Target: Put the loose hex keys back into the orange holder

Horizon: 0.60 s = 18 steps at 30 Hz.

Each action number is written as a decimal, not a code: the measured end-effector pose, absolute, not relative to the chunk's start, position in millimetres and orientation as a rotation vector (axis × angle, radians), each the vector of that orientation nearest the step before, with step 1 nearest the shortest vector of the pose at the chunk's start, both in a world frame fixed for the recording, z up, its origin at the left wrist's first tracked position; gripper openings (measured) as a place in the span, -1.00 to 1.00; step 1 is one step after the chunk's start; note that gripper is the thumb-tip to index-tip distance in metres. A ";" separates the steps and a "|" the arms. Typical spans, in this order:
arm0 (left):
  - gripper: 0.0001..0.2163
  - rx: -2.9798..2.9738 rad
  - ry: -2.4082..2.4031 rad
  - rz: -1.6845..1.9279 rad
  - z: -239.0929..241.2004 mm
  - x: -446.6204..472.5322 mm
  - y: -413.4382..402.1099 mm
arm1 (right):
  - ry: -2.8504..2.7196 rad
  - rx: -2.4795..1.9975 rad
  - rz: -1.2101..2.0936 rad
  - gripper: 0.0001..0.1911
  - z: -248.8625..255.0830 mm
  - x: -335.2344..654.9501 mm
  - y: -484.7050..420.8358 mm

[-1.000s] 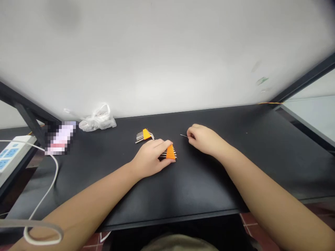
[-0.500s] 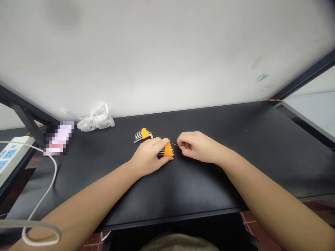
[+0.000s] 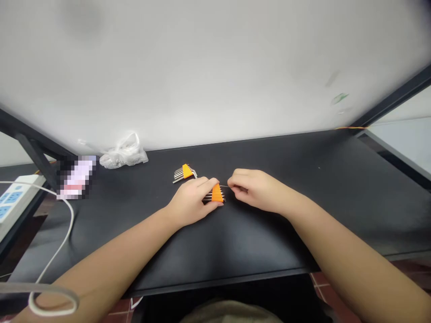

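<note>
On the black tabletop (image 3: 235, 246), the left hand (image 3: 190, 204), thumb and fingers partly closed, grips an orange holder (image 3: 217, 194) of metal hex keys (image 3: 209, 196). The right hand (image 3: 252, 188), fingertips pinched together, holds 1 thin metal key (image 3: 224, 185), its tip at the holder's far corner; whether it is inserted cannot be told. A 2nd orange holder (image 3: 187, 171), also carrying keys (image 3: 178, 174), lies just beyond the left hand.

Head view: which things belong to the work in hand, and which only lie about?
Belonging:
orange holder with metal rods, in left hand
thin metal rod, in right hand

Apparently lying about:
second orange holder (possibly related)
plastic bag
power strip
white cable
</note>
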<state>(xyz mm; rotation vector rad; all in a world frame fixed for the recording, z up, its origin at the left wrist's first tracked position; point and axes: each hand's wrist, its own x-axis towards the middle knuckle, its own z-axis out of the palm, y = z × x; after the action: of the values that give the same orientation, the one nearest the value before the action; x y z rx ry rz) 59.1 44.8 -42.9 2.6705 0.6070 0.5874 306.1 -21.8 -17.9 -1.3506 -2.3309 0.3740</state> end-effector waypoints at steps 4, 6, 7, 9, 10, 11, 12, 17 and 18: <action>-0.65 2.675 0.611 0.564 -43.6 59.6 44.8 | -2.348 -1.372 0.355 -0.87 -16.6 306.2 -25.0; -0.64 2.679 0.611 0.551 -44.2 59.8 44.7 | -2.348 -1.382 0.357 -0.87 -15.6 305.2 -25.8; -0.64 2.684 0.612 0.539 -44.4 60.0 44.6 | -2.347 -1.383 0.361 -0.87 -15.1 304.5 -26.0; -0.64 2.695 0.611 0.514 -44.6 60.3 44.2 | -2.351 -1.375 0.381 -0.86 -14.0 303.1 -26.4; -0.64 2.699 0.608 0.506 -44.5 60.5 44.0 | -2.356 -1.368 0.396 -0.86 -13.5 302.4 -26.5; -0.64 2.699 0.605 0.501 -44.3 60.7 43.8 | -2.360 -1.360 0.411 -0.86 -13.1 301.9 -26.6; -0.64 2.697 0.604 0.503 -44.1 60.7 43.7 | -2.361 -1.355 0.422 -0.87 -12.9 301.6 -26.8; -0.65 2.685 0.594 0.529 -42.9 60.0 44.2 | -2.328 -1.361 0.410 -0.87 -12.3 303.7 -26.5; -0.65 2.684 0.592 0.532 -42.7 59.8 44.2 | -2.324 -1.357 0.404 -0.87 -12.3 304.5 -26.3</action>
<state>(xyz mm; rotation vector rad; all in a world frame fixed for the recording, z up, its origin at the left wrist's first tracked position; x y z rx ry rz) 59.8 44.2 -42.7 2.6837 0.5919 0.5322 304.5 -26.3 -12.3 -1.3573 -2.3239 0.4043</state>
